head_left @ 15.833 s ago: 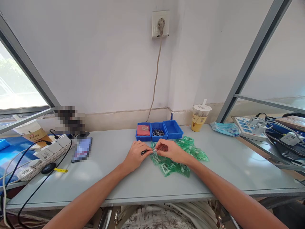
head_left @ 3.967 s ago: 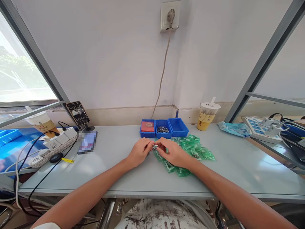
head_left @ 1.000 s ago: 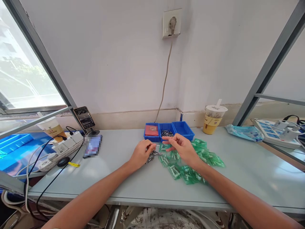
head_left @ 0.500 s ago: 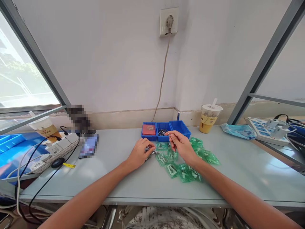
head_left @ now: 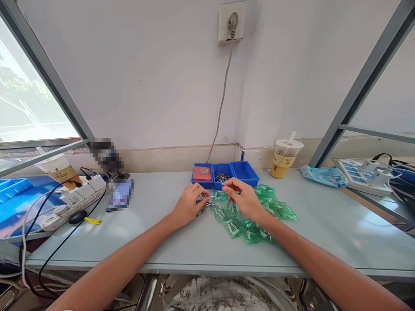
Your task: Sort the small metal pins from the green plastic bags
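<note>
Thumb and fingers of my left hand [head_left: 187, 202] are closed on a thin metal pin, its pale end sticking out to the right. Several loose metal pins [head_left: 210, 204] lie on the table just under and beside those fingertips. My right hand [head_left: 242, 196] pinches a small metal piece, mostly hidden by the fingers, in front of the middle blue bin [head_left: 221, 169]. That bin holds many small dark metal parts [head_left: 222, 177]. Below and right of my right hand, several green plastic bags [head_left: 234, 228] with metal parts inside are spread on the table.
A left blue bin with a red packet [head_left: 201, 173] and a right blue bin [head_left: 245, 172] flank the middle one. Drink cups [head_left: 282, 160] stand at both sides. A phone [head_left: 120, 194], a power strip [head_left: 76, 203] with cables and a blue packet [head_left: 324, 177] lie farther out.
My right hand has moved slightly left with its small metal piece, nearer my left hand. My left hand stays almost in place on its pin. The camera view has shifted slightly.
</note>
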`<state>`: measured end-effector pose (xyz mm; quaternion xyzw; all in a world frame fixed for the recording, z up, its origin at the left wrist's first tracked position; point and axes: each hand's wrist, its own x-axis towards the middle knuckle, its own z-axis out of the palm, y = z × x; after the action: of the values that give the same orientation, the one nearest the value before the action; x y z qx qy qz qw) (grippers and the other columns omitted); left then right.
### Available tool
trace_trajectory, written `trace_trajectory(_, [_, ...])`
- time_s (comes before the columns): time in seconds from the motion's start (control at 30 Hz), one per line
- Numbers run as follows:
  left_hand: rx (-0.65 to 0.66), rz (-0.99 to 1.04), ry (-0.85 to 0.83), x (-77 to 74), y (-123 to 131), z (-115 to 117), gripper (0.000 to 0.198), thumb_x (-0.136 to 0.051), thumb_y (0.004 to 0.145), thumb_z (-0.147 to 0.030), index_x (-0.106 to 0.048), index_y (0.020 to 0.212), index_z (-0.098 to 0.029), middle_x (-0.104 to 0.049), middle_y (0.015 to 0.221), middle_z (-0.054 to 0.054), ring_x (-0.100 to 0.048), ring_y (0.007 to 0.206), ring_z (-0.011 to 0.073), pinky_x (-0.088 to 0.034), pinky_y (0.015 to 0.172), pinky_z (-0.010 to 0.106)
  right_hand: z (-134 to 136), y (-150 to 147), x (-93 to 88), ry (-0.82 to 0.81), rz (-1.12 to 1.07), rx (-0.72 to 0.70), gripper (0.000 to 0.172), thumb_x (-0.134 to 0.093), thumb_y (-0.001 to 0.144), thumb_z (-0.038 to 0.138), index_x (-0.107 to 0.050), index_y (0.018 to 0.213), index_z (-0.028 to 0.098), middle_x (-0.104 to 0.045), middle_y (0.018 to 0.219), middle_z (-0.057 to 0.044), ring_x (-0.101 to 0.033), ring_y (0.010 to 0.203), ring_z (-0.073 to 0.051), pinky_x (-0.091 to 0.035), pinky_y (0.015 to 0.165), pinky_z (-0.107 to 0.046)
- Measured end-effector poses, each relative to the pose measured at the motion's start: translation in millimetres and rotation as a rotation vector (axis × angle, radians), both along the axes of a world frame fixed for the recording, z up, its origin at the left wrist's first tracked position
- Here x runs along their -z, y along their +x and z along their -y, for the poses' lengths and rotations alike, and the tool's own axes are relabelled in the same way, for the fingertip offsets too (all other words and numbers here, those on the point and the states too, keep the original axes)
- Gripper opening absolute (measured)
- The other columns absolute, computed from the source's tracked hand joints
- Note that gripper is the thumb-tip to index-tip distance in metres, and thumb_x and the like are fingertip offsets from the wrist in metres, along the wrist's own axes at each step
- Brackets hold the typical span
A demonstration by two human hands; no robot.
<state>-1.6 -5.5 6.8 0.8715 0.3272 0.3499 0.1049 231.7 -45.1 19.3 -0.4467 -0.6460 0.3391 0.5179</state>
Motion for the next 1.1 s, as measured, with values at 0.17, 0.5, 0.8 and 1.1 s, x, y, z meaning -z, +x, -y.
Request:
trace_trajectory(0.17, [0.005, -0.005, -0.001, -0.6, -1, 2, 0.018, -0.056, 0.104, -0.034, -0.067, 0.099, -0.021, -0.066, 0.098, 0.005, -0.057, 0.095, 0.0212, -0.044, 0.089, 0.036, -6, 3, 0.0, -0.147, -0.252, -0.091, 0.040, -0.063, 0.092, 0.061, -0.060, 0.087, 0.022, -0.054, 0.074, 0.002, -0.049, 0.058, -0.012, -0.044, 0.050, -0.025])
trace_trajectory(0.5, [0.009, -0.025, 0.008, -0.7, -1, 3, 0.020, -0.054, 0.105, -0.034, -0.066, 0.098, -0.020, -0.066, 0.098, 0.005, -0.057, 0.093, 0.0209, -0.042, 0.088, 0.036, -13, 6, 3.4, -0.321, -0.391, -0.028, 0.040, -0.076, 0.083, 0.057, -0.059, 0.083, 0.020, -0.050, 0.066, 0.006, -0.044, 0.051, -0.008, -0.037, 0.045, -0.022])
trace_trajectory(0.8, [0.014, -0.029, -0.001, 1.1, 0, 2, 0.019, -0.054, 0.105, -0.034, -0.066, 0.097, -0.021, -0.066, 0.098, 0.004, -0.057, 0.092, 0.0208, -0.042, 0.087, 0.036, -26, 8, 11.0, -0.313, -0.399, 0.058, 0.041, -0.072, 0.084, 0.060, -0.064, 0.087, 0.020, -0.053, 0.066, 0.004, -0.045, 0.050, -0.010, -0.036, 0.043, -0.022])
trace_trajectory(1.1, [0.038, 0.021, 0.005, -4.0, 0, 6, 0.018, -0.052, 0.105, -0.032, -0.065, 0.099, -0.020, -0.065, 0.096, 0.004, -0.057, 0.092, 0.0197, -0.044, 0.089, 0.036, -22, 9, 6.7, -0.144, -0.173, -0.007, 0.042, -0.062, 0.091, 0.062, -0.067, 0.106, 0.022, -0.060, 0.081, 0.000, -0.051, 0.061, -0.013, -0.039, 0.049, -0.024])
